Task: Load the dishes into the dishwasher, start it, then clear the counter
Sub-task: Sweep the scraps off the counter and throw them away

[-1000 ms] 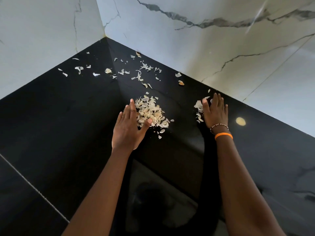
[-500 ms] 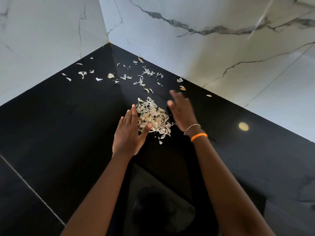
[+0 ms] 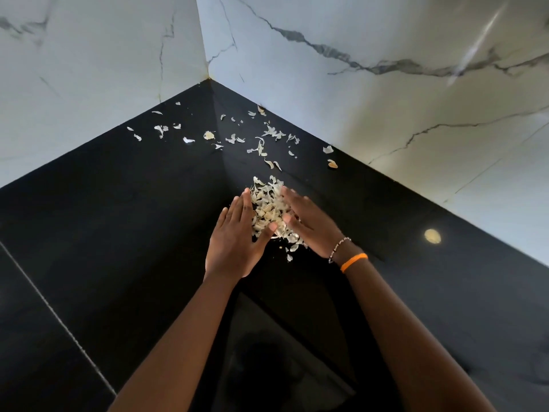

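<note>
Nowhere any writing. Glossy black counter [image 3: 118,233], veined white marble walls [image 3: 386,120]. My left hand [image 3: 234,242] and right hand [image 3: 309,221], fingers straight, press the peel pile [image 3: 269,208] between them; stray peels [image 3: 258,141] lie beyond it, cornerward.

surface: black glossy stone surface [image 3: 118,233], runs into a corner btwn two white marble walls; thin pale seam crosses it at lower left; round light reflection at right.
pile: heap of pale garlic peels [image 3: 269,208] lying on surface, just fwd of the corner, mid-frame.
strays near pile: few loose bits [image 3: 289,257] on surface just below the heap.
scattered peels: thin flakes [image 3: 269,132] spread toward the corner, apart from the heap; some at left [image 3: 161,129] near left wall.
right edge: two larger pieces [image 3: 332,164] close to right wall.
</note>
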